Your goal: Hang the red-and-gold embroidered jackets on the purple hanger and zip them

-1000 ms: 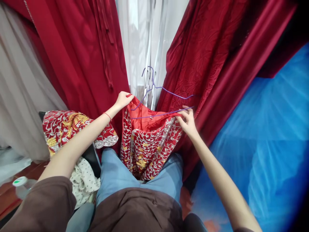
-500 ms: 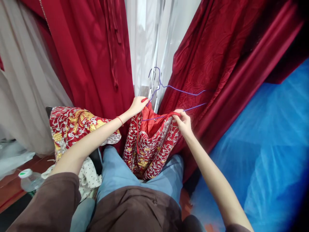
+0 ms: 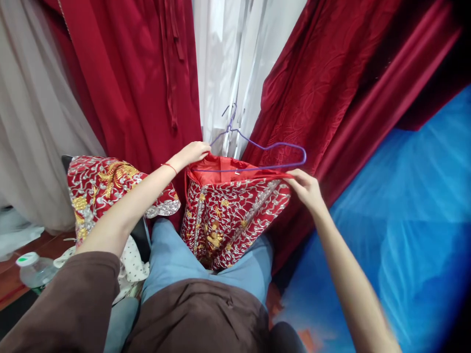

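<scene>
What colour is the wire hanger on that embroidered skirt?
Purple: the thin wire hanger shows best in the head view.

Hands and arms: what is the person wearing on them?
Both hands are bare, with no gloves or rings that show. The left hand has a thin red string bracelet at the wrist. The right hand has nothing on its wrist. Loose brown sleeves cover the upper arms; the forearms are uncovered.

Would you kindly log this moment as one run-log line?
left hand: grips waistband of red embroidered skirt | right hand: grips opposite end | purple wire hanger: at waistband | skirt hangs over lap
</scene>
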Demonstrator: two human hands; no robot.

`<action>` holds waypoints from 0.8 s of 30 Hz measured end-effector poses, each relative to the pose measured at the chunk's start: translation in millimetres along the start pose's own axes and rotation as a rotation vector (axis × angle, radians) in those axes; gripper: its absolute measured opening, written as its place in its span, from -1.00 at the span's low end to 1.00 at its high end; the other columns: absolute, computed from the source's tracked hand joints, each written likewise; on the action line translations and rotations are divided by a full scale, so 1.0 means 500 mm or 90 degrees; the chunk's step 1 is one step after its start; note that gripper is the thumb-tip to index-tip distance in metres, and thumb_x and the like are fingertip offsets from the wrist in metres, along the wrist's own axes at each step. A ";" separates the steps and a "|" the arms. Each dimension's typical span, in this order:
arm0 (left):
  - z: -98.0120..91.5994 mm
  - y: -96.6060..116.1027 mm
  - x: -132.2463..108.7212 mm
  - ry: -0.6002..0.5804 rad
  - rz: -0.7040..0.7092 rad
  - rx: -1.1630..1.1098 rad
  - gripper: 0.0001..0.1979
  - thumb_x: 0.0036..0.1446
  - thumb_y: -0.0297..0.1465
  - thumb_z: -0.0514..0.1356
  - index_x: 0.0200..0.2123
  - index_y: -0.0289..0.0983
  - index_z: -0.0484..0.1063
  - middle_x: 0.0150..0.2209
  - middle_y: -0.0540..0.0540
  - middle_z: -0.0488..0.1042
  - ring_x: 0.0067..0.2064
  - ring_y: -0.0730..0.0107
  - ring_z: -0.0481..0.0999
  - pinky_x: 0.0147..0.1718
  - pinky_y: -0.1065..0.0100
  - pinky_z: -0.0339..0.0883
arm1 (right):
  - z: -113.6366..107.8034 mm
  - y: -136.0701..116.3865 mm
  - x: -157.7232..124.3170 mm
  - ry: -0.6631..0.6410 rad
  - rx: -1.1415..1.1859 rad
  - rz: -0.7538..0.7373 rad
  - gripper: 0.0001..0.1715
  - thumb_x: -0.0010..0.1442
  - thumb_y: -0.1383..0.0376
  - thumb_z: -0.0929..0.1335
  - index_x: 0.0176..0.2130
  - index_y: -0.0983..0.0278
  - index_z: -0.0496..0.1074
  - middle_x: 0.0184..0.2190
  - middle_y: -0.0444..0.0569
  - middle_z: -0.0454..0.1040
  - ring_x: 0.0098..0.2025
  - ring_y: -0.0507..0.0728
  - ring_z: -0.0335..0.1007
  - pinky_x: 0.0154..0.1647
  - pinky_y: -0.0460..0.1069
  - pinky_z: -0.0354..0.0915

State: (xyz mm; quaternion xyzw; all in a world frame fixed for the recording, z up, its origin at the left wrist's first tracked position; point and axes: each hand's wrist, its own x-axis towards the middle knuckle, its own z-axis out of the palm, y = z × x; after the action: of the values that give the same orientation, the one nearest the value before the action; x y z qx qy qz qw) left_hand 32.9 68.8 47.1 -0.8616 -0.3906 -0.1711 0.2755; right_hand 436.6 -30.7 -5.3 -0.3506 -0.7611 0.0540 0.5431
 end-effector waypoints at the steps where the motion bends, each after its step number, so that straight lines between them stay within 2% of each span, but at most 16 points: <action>1: 0.002 -0.005 -0.002 -0.007 0.008 0.030 -0.77 0.26 -0.50 0.07 -0.26 -0.34 0.55 -0.23 -0.22 0.54 -0.25 0.28 0.52 -0.27 0.35 0.29 | -0.018 -0.008 -0.001 -0.012 -0.016 -0.012 -0.69 0.20 0.02 0.42 -0.27 0.20 0.56 -0.31 -0.02 0.57 -0.26 0.17 0.49 -0.17 0.08 0.41; 5: 0.019 0.007 0.003 -0.038 0.007 0.133 -0.74 0.32 -0.49 0.03 -0.19 -0.38 0.53 -0.21 -0.26 0.52 -0.27 0.24 0.53 -0.36 0.32 0.25 | -0.060 -0.058 0.001 -0.035 -0.051 -0.075 -0.75 0.20 0.05 0.44 -0.28 0.17 0.58 -0.35 -0.02 0.55 -0.31 0.16 0.46 -0.23 0.08 0.39; 10: 0.055 0.027 0.018 -0.038 -0.024 0.165 -0.75 0.32 -0.54 0.02 -0.16 -0.43 0.51 -0.20 -0.32 0.51 -0.23 0.18 0.55 -0.33 0.28 0.26 | -0.081 -0.130 0.021 0.058 -0.038 -0.157 -0.89 0.20 0.17 0.46 -0.28 0.15 0.59 -0.39 -0.06 0.49 -0.35 0.12 0.39 -0.32 0.06 0.31; 12: 0.068 0.031 0.022 -0.028 -0.041 0.158 -0.75 0.31 -0.55 0.02 -0.18 -0.43 0.50 -0.20 -0.34 0.51 -0.22 0.18 0.55 -0.31 0.27 0.27 | -0.084 -0.160 0.027 0.038 -0.021 -0.179 -0.92 0.20 0.21 0.46 -0.27 0.14 0.60 -0.40 -0.08 0.48 -0.38 0.10 0.37 -0.36 0.04 0.28; 16: 0.080 0.034 0.022 -0.017 -0.057 0.151 -0.76 0.32 -0.56 0.01 -0.19 -0.44 0.49 -0.18 -0.37 0.52 -0.19 0.17 0.55 -0.25 0.25 0.29 | -0.079 -0.205 0.028 -0.065 -0.024 -0.195 -0.91 0.21 0.24 0.45 -0.26 0.12 0.62 -0.40 -0.09 0.50 -0.37 0.10 0.39 -0.32 0.05 0.29; 18: 0.078 0.034 0.020 -0.019 -0.054 0.155 -0.76 0.32 -0.56 0.01 -0.18 -0.45 0.49 -0.17 -0.37 0.52 -0.18 0.15 0.55 -0.24 0.24 0.29 | -0.077 -0.203 0.031 -0.057 -0.035 -0.193 -0.91 0.21 0.26 0.45 -0.26 0.13 0.62 -0.40 -0.08 0.51 -0.36 0.10 0.38 -0.28 0.06 0.29; 21: 0.068 0.034 0.016 -0.018 -0.039 0.174 -0.74 0.31 -0.57 0.00 -0.19 -0.45 0.49 -0.20 -0.36 0.52 -0.20 0.15 0.55 -0.26 0.24 0.28 | -0.081 -0.170 0.054 0.009 -0.026 -0.147 -0.93 0.17 0.25 0.46 -0.29 0.17 0.61 -0.40 -0.07 0.50 -0.36 0.09 0.35 -0.25 0.06 0.29; 24: 0.049 0.036 0.011 -0.019 -0.014 0.182 -0.72 0.31 -0.59 -0.02 -0.18 -0.45 0.50 -0.21 -0.36 0.52 -0.18 0.16 0.55 -0.25 0.25 0.27 | -0.087 -0.135 0.104 -0.007 0.003 -0.080 -0.88 0.12 0.21 0.48 -0.31 0.19 0.60 -0.39 -0.09 0.49 -0.35 0.09 0.35 -0.24 0.04 0.30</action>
State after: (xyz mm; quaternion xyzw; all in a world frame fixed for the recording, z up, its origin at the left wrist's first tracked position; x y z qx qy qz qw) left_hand 52.0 77.1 24.4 -0.8119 -0.4241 -0.1041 0.3875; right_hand 433.4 -63.4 84.6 -0.3002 -0.7845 0.0234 0.5421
